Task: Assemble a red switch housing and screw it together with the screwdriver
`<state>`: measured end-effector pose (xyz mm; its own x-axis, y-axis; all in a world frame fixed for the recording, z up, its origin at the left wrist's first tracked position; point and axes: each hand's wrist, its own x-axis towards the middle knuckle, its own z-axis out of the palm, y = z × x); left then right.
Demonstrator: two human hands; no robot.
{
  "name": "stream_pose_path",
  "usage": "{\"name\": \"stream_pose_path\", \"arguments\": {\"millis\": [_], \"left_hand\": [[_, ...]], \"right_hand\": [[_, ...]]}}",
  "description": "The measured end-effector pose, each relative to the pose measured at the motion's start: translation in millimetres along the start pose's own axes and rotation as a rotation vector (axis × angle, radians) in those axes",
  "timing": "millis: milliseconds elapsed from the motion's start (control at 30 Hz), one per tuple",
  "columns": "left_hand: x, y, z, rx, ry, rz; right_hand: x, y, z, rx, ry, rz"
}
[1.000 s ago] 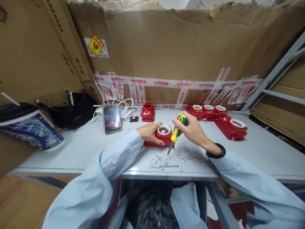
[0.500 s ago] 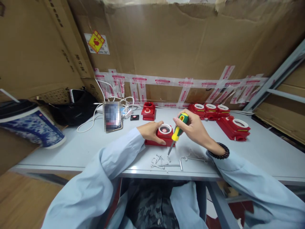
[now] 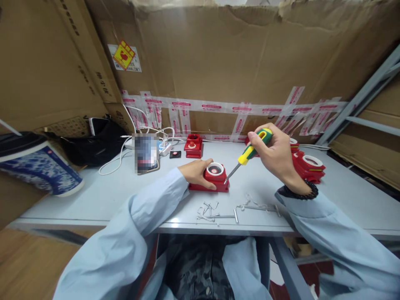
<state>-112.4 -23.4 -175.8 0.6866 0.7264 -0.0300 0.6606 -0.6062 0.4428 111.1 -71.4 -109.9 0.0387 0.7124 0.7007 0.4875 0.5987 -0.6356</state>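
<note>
My left hand [image 3: 198, 173] grips the left side of a red box-shaped housing [image 3: 221, 186] with a white ring on top, holding it against the table. In my right hand [image 3: 275, 152] is a green and yellow screwdriver [image 3: 250, 153], slanting down to the left. Its tip, with what looks like a small screw on it, is at the right end of the housing. Several loose screws [image 3: 211, 207] lie near the table's front edge, beside T-shaped metal rods [image 3: 223, 216] tied with pale string.
Behind stand a smaller red unit [image 3: 193, 146] and a black square piece [image 3: 175, 154]. More red housings [image 3: 309, 166] are at the right, partly behind my right hand. A phone [image 3: 146, 153], white cables, a black bag [image 3: 93, 141] and a large cup [image 3: 40, 162] occupy the left.
My right hand has moved up and right, bringing the screwdriver tip from the loose screws to the housing's right end. One screw has left the pile. My left hand keeps its hold.
</note>
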Motion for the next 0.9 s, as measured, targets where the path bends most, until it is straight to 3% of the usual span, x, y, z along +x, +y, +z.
{"name": "stream_pose_path", "arguments": {"millis": [500, 733, 900], "left_hand": [[-0.5, 2.2, -1.3, 0.014, 0.005, -0.015], [-0.3, 0.2, 0.0, -0.027, -0.001, 0.003], [1.3, -3.3, 2.2, -0.003, 0.029, 0.043]], "right_hand": [[-1.7, 13.7, 6.6, -0.075, 0.000, -0.053], [-4.4, 5.7, 13.8, -0.138, -0.094, -0.110], [-6.3, -11.1, 17.3, -0.362, -0.231, -0.248]]}}
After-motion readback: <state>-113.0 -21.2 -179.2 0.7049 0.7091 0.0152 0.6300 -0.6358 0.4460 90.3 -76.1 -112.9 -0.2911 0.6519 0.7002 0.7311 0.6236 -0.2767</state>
